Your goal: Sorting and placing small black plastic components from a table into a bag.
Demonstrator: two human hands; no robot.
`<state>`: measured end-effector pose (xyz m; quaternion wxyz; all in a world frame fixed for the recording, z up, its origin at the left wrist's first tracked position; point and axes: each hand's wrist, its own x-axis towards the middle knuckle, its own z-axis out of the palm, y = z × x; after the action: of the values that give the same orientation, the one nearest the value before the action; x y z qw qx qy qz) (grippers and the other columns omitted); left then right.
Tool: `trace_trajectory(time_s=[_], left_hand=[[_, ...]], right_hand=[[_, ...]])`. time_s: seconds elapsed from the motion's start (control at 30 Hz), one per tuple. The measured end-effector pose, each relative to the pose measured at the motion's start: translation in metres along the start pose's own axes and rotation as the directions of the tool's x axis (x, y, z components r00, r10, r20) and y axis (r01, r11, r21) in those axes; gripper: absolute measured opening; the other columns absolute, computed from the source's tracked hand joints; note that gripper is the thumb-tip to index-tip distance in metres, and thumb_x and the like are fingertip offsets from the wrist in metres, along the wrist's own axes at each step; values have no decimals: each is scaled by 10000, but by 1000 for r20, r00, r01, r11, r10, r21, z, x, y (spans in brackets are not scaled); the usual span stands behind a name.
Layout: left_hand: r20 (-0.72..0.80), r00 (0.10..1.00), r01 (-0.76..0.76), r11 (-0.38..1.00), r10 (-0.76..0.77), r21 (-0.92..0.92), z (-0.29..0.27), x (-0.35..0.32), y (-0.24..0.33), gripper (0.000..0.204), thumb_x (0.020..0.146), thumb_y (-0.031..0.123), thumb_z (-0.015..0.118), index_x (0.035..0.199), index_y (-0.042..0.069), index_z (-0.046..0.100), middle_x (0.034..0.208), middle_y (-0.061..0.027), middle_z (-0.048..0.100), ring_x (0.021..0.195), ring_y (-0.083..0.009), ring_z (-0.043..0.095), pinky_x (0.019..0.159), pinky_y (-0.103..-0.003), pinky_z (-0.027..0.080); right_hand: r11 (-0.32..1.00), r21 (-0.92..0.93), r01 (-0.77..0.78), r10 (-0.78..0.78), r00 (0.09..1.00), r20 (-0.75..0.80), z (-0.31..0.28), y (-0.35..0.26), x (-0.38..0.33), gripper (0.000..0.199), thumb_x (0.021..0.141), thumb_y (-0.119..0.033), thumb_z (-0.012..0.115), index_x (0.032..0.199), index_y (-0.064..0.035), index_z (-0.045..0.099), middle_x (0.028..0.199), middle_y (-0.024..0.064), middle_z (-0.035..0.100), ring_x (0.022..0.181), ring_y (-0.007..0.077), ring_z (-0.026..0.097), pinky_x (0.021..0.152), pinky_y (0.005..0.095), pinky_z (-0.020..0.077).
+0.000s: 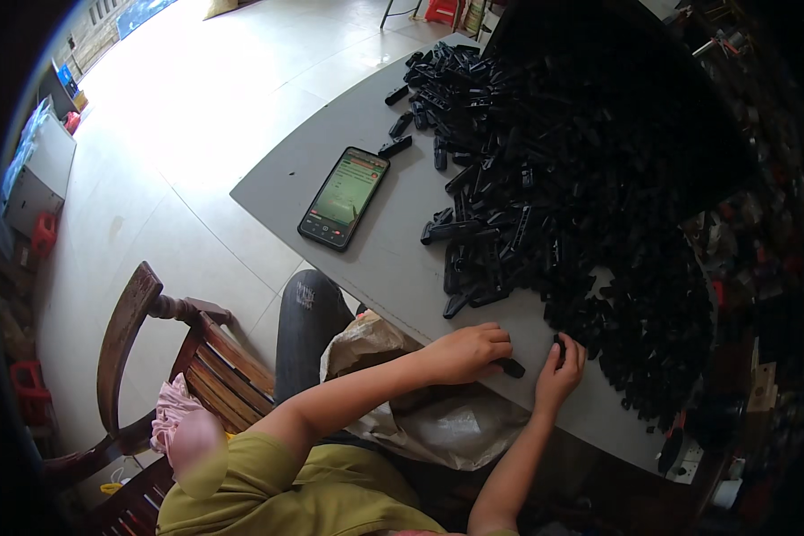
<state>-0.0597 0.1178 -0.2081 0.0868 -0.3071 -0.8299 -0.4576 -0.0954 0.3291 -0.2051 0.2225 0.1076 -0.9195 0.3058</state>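
My left hand (473, 355) is at the near edge of the grey table (330, 125), its fingers closed on a black plastic piece (511, 367) that sticks out to the right. To its right, my right hand (560, 373) pinches a small black part (558, 343) between thumb and fingers. The two hands are apart. Beyond them spreads a heap of long black plastic pieces (473, 237). Smaller black parts (639, 348) are piled to the right of my right hand. The exact kind of these pieces cannot be made out.
A phone (344, 198) with a lit screen lies on the table's left part. An open tan sack (375, 344) lies across my lap below the table edge. A wooden chair (214, 357) stands at the left. Clutter fills the dark right side.
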Motion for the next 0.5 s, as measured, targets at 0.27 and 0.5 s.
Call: trace_trajectory(time_s=[0.27,0.5], left_hand=[[-1,1000,1,1000,-1,-6,1,0,-1,238,767,127,700,956,24,599,984,-105,571,974,-294,535,852,-382,464],[6,1000,11,1000,-11,-2,0,0,1,244,768,130,704,962,25,599,988,-103,573,972,-293,534,852,-380,464]], right_hand=[[1000,-9,16,-17,1000,-7,0,2,0,191,902,-81,554,1064,-9,623,1049,118,599,937,280,593,777,344,484],[1000,9,0,0,1000,-7,0,2,0,186,907,-80,552,1062,-8,625,1046,115,597,930,280,593,777,345,484]])
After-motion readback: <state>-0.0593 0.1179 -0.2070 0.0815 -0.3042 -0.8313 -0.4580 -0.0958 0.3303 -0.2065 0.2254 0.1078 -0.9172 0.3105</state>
